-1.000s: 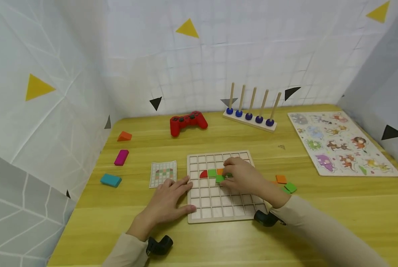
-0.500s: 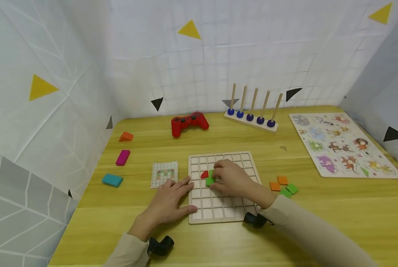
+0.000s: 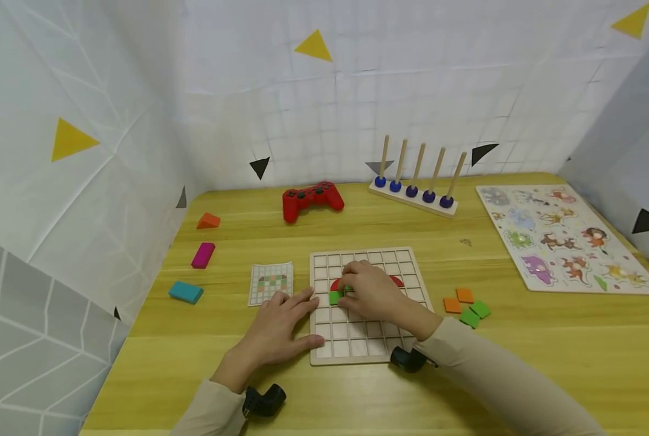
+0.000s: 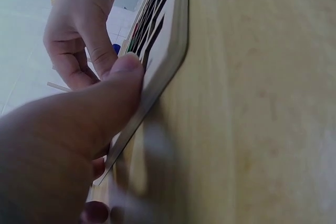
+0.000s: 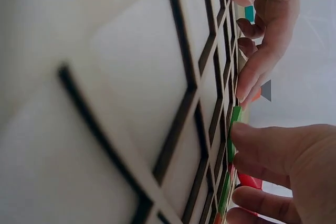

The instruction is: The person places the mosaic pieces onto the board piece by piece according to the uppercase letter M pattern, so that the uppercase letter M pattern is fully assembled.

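My right hand (image 3: 372, 293) reaches over a wooden grid board (image 3: 330, 349) and holds a green square tile (image 3: 335, 297) by its right side, at a cell near the board's left edge. In the right wrist view, the thumb lies against the green edge. Above this tile a red quarter-round tile (image 3: 334, 284) sits in the grid; another red tile (image 3: 397, 281) shows past the knuckles. Other tiles are mostly hidden under the hand. My left hand (image 3: 278, 330) rests at the board's left side with fingers extended, its thumb on the rim, as the left wrist view also shows.
A pattern card (image 3: 255, 293) lies left of the board. Loose orange tiles (image 3: 452, 305) and green tiles (image 3: 470, 318) lie to its right. Behind are a red game controller (image 3: 312, 201) and a peg stand (image 3: 417, 200). An animal puzzle (image 3: 526, 233) and coloured blocks (image 3: 186, 292) flank these.
My right hand has moved left across the board with the green tile, from the third or so column to near the left edge. My left hand has stayed in place.
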`<state>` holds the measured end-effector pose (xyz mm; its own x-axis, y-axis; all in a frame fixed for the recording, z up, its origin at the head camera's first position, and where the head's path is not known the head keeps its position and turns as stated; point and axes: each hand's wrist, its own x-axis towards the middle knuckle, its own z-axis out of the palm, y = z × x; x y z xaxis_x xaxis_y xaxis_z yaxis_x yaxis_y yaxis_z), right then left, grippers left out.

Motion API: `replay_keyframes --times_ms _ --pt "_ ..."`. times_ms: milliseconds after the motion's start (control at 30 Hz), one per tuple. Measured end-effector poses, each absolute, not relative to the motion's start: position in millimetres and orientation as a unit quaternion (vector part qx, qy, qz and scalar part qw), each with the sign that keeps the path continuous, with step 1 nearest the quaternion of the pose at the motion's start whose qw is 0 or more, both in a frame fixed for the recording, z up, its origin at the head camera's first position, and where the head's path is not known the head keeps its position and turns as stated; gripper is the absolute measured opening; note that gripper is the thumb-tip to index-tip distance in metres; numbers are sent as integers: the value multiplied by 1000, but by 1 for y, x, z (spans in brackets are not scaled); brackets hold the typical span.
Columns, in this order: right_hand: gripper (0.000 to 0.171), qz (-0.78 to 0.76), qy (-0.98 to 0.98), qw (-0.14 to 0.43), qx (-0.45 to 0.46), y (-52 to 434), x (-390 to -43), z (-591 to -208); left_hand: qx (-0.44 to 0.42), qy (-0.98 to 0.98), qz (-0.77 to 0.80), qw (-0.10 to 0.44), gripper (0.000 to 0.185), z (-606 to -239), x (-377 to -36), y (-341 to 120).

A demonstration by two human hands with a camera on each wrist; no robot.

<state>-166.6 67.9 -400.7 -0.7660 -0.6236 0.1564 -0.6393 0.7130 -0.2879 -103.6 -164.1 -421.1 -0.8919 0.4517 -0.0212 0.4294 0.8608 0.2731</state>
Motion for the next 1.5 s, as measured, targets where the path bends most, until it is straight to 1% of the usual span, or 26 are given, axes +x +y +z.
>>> replay_keyframes --times_ms 167,300,467,633,733,867,1000,1133,1233,1333,1500 --pt "13 167 -924 34 341 70 -165 -400 232 963 131 41 75 -420 -105 -163" --pt "14 160 -926 35 341 66 -164 -400 230 963 132 42 75 -420 -104 -163" --pt "13 159 -931 18 328 62 -161 -400 231 963 136 37 75 -421 -103 -164" --pt "16 182 -924 19 336 72 -160 -390 229 963 136 36 75 -424 -100 -170" --pt "19 194 -923 41 330 98 -162 -381 222 964 137 41 75 -425 -98 -173" --pt "17 187 -934 57 298 157 -166 -377 229 961 146 44 76 -425 -100 -170" --pt "18 177 -950 29 254 219 -160 -384 234 959 151 44 75 -423 -103 -167" --pt "18 165 -958 9 235 261 -149 -398 235 960 144 46 75 -423 -104 -166" --pt "19 165 -959 4 231 277 -139 -404 237 960 143 46 75 -422 -104 -165" --pt "23 174 -959 -2 222 281 -131 -405 238 960 142 44 75 -421 -104 -165" --pt "22 185 -959 15 215 283 -127 -407 237 961 138 44 76 -420 -105 -166"
